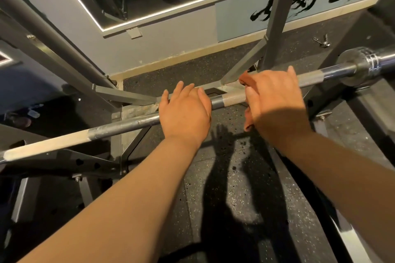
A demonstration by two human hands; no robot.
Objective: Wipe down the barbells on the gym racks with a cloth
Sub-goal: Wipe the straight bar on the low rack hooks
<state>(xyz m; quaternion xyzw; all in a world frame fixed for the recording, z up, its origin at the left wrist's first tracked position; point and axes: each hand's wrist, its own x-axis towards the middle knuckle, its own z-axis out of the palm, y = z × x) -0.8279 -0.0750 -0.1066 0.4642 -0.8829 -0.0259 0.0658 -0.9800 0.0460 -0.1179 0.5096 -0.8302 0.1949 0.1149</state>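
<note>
1. Floor: black speckled rubber, under everything. The shadows of both arms fall on it.
2. Rack: grey steel frame. One upright stands behind the right hand, and slanted braces meet at the base near the wall.
3. Barbell: count 1.
   - It lies across the rack at about waist level, well above the floor.
   - Its long axis runs from the lower-left edge of the view up to the right edge.
   - The one sleeve end in view points right; the other end leaves the view at the left.
   - Two knurled patches are visible, one between the hands and one to the right of the right hand.
   - A pale section covers the shaft near the left edge.
4. Hands: count 2, both on the shaft and near each other, with a knurled patch bare between them.
   - Left hand: palm down on top of the bar. Its fingers lie fairly straight over the far side, resting rather than clamping, and hold nothing.
   - Right hand: wraps over the bar with the cloth beneath the palm, gripping the cloth against the shaft.
5. Cloth: count 1, rust-orange. It is wrapped on the bar under the right hand. One edge shows above the thumb and another below the bar.
6. Spring clip: count 1, on the floor by the wall, well apart from the bar.
</note>
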